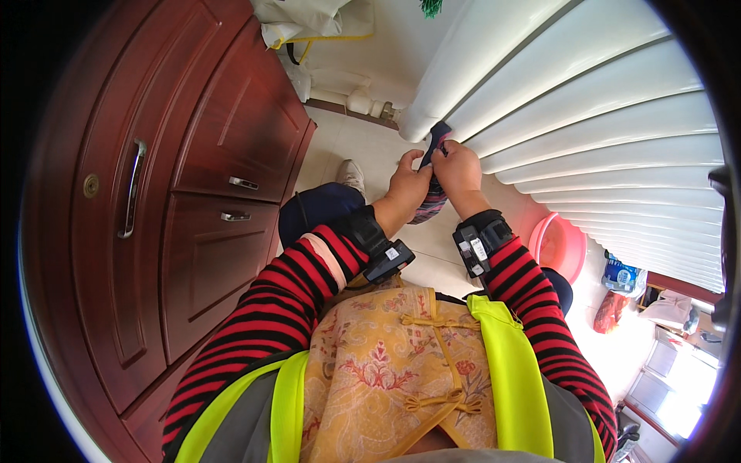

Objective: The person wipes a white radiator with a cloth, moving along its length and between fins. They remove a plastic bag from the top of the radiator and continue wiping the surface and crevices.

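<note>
A dark sock with red and grey stripes (429, 207) hangs between my hands, close to the bottom of the white radiator (509, 104). My left hand (406, 186) pinches it from the left with thumb and fingers. From the other side my right hand (458, 169) grips its upper part, fingers curled. The plain navy end sticks up past my fingers, near the radiator's foot. Part of the sock is hidden behind my hands.
Reddish wooden cabinets (226, 133) with metal handles stand close on the left. A pink basin (558, 246) sits on the floor at right, near a blue package (620, 273) and a red bag (608, 312). Pipe fittings (360, 101) run along the wall ahead.
</note>
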Demonstrator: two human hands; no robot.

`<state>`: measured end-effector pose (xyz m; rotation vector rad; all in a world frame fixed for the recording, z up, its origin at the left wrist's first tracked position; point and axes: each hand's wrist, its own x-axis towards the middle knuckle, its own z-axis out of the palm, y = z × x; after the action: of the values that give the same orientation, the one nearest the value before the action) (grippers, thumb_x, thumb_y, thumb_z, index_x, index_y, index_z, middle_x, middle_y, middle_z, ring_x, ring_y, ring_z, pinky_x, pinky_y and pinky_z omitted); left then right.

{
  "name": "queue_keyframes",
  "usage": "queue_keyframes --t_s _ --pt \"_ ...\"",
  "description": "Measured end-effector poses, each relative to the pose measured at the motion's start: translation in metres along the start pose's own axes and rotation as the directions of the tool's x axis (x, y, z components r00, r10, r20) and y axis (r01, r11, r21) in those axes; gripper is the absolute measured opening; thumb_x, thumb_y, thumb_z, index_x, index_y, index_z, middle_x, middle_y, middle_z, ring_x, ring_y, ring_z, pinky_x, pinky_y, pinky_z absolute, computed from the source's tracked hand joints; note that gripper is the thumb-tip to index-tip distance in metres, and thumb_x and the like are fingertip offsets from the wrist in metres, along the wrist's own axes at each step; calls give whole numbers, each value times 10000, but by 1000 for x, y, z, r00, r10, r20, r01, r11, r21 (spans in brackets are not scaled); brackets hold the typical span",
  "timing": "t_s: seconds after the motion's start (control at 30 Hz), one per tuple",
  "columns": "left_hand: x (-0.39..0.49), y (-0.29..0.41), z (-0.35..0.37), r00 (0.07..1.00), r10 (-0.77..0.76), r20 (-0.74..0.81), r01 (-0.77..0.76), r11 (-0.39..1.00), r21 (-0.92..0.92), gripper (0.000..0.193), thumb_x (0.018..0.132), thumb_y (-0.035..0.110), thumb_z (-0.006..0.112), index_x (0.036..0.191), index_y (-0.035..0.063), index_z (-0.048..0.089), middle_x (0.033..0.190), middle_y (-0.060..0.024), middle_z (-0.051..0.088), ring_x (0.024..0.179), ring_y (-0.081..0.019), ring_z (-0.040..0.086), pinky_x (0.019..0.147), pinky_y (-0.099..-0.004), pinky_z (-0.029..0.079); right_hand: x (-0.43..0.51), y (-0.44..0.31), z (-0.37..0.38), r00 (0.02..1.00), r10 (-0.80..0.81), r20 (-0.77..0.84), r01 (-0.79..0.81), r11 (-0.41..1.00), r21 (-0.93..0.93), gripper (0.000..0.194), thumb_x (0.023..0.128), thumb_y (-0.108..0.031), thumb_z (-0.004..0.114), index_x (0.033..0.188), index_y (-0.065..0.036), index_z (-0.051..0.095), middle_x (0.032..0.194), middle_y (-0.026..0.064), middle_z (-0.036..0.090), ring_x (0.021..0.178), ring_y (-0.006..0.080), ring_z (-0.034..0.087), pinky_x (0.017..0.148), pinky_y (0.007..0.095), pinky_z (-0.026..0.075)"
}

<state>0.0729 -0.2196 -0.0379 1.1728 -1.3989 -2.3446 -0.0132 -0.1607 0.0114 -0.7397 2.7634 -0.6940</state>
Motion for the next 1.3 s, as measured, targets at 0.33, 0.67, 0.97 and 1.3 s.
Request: queue_keyframes --t_s 0.33,0.67,0.97,1.3 --pt "6 -4 2 985 35 167 -14 992 -127 204 941 97 459 1074 -1 578 908 -72 640 756 -136 620 669 -264 519 7 -2 -1 993 111 -39 -94 951 295 278 784 -296 646 860 -30 676 736 200 646 723 357 642 657 402 503" --pt "-2 5 5 984 -53 172 67 995 -75 208 945 115 460 1057 -8 586 869 -70 645 709 -140 613 638 -276 515 16 -7 -1 990 97 -101 -93 994 50 293 801 -280 548 1008 -106 661 905 179 664 871 359 633 771 436 504" --pt "9 -2 4 987 24 156 -16 999 -51 211 942 123 464 1057 -9 583 867 -82 642 709 -148 617 633 -281 516 20 -17 -2 980 184 -77 -180 982 56 276 803 -287 553 941 -76 666 923 180 662 896 362 627 794 443 497" --pt "14 4 4 990 -3 140 19 993 -115 231 936 122 454 1072 -23 573 895 -101 642 720 -170 626 648 -298 523 21 -23 4 984 97 -152 -90 994 55 286 808 -297 559 933 -68 676 912 181 663 872 367 631 782 433 500"
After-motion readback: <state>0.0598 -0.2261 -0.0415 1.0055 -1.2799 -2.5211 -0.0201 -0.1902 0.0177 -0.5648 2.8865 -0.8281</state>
